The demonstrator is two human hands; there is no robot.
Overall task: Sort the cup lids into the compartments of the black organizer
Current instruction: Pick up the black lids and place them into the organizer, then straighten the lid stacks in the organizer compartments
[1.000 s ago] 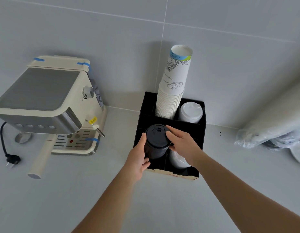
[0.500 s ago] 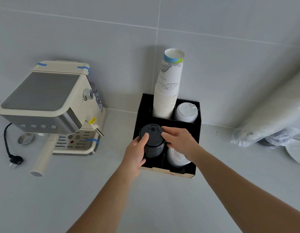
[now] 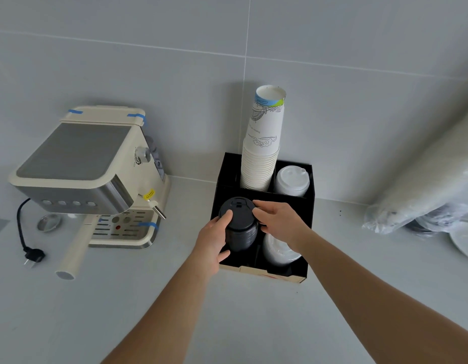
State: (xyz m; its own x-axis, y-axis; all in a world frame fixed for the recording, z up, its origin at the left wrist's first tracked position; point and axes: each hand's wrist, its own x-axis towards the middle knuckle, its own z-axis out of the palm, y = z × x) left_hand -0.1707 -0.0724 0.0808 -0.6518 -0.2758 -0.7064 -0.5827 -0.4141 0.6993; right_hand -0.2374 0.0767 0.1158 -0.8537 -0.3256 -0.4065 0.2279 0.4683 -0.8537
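Fingers [image 3: 227, 215] of both hands clasp the black lid stack [image 3: 239, 227] in the organizer [image 3: 310, 198] on a grey counter [image 3: 148, 298] beneath grey wall tiles [image 3: 148, 74].

Coffee machine [image 3: 88, 177] (unplugged), paper cups [image 3: 261, 148]

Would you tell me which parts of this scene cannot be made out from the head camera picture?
- Bottom of the black lid stack: hidden by the left hand and the organizer wall.
- Front right white lids: partly covered by the right hand.
- Contents of the plastic bag: blurred by the film and cut off at the right edge.
- Print on the paper cups: too small to read.
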